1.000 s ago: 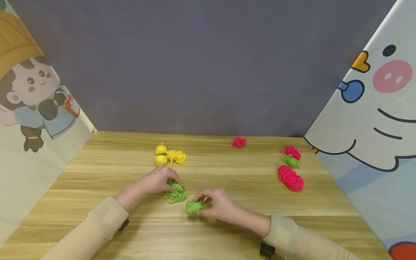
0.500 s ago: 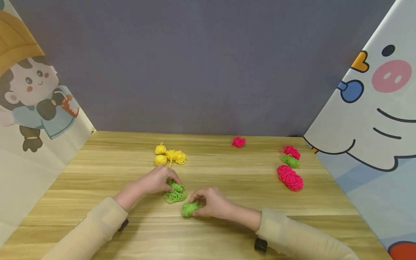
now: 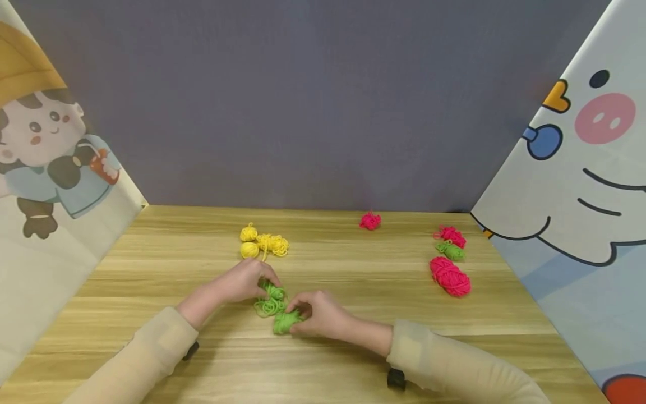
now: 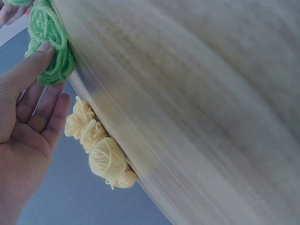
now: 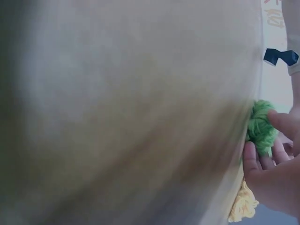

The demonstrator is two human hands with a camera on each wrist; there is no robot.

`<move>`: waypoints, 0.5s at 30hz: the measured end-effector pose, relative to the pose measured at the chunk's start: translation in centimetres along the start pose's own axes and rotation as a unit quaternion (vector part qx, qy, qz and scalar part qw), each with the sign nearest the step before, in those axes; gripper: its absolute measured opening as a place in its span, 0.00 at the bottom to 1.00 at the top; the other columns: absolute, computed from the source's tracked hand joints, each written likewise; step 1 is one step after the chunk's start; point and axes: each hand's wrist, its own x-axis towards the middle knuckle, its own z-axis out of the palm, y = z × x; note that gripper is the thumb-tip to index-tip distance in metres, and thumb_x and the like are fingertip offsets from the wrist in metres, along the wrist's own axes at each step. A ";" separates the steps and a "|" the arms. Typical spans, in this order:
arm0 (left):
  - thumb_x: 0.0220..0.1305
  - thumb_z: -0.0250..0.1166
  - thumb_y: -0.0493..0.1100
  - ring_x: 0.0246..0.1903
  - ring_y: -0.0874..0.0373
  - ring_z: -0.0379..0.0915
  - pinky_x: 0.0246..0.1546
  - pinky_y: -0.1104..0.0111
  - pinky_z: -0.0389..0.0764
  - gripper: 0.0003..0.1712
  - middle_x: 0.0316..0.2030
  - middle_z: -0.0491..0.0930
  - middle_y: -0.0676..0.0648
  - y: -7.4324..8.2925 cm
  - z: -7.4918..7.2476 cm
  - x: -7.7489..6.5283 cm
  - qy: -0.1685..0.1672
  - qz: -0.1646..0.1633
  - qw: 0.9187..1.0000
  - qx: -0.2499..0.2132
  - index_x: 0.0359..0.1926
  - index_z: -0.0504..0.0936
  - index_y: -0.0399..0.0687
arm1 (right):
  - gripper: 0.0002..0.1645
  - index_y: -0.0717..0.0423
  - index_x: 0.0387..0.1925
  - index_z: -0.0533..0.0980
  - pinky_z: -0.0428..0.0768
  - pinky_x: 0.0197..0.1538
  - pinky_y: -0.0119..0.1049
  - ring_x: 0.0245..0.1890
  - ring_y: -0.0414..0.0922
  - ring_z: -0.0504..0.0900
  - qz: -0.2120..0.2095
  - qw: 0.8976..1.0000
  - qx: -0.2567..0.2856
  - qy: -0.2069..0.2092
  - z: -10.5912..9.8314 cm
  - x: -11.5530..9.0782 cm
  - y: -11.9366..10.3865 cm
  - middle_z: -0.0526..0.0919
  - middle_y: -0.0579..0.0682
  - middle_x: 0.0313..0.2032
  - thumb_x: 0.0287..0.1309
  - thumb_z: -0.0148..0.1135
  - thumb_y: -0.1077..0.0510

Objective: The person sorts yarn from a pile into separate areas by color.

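Note:
My left hand (image 3: pixel 246 279) pinches a loose, loopy bundle of green yarn (image 3: pixel 270 306) at the middle of the table. In the left wrist view the thumb lies on that yarn's near side, with fingertips behind its lower end. My right hand (image 3: pixel 324 316) holds a compact green yarn ball (image 3: pixel 285 323) between thumb and fingers, low at the tabletop. This ball sits right beside the left bundle, its edge meeting the loose loops in the head view. From the right wrist, the green ball (image 5: pixel 260 126) shows tightly wound strands, with the thumb on one side and fingers below.
Yellow yarn balls (image 3: pixel 249 250) and a looser yellow bundle (image 3: pixel 273 244) lie behind my left hand. A small pink ball (image 3: pixel 370 221) is at the back. On the right are a pink ball (image 3: pixel 453 237), a green one (image 3: pixel 451 250) and a larger pink skein (image 3: pixel 450 276).
My right hand has slid leftward with its green yarn ball, closing the gap to the loose green bundle. My left hand has stayed in place on its yarn.

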 end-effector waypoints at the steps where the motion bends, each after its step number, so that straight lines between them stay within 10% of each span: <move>1: 0.42 0.75 0.33 0.42 0.58 0.80 0.46 0.66 0.81 0.18 0.38 0.85 0.54 -0.1 0.0 0.0 -0.001 0.000 1.000 0.000 0.38 0.86 0.50 | 0.19 0.58 0.38 0.80 0.80 0.39 0.21 0.35 0.35 0.82 0.001 1.000 0.012 0.003 0.1 0.0 0.1 0.84 0.50 0.40 0.39 0.75 0.65; 15: 0.42 0.75 0.33 0.41 0.58 0.80 0.46 0.65 0.81 0.18 0.38 0.85 0.52 -0.2 -0.1 0.1 -0.004 0.005 1.000 0.002 0.38 0.86 0.49 | 0.20 0.64 0.41 0.78 0.82 0.42 0.27 0.42 0.53 0.82 0.071 0.985 0.147 0.048 0.9 -0.4 -0.8 0.81 0.57 0.42 0.41 0.71 0.72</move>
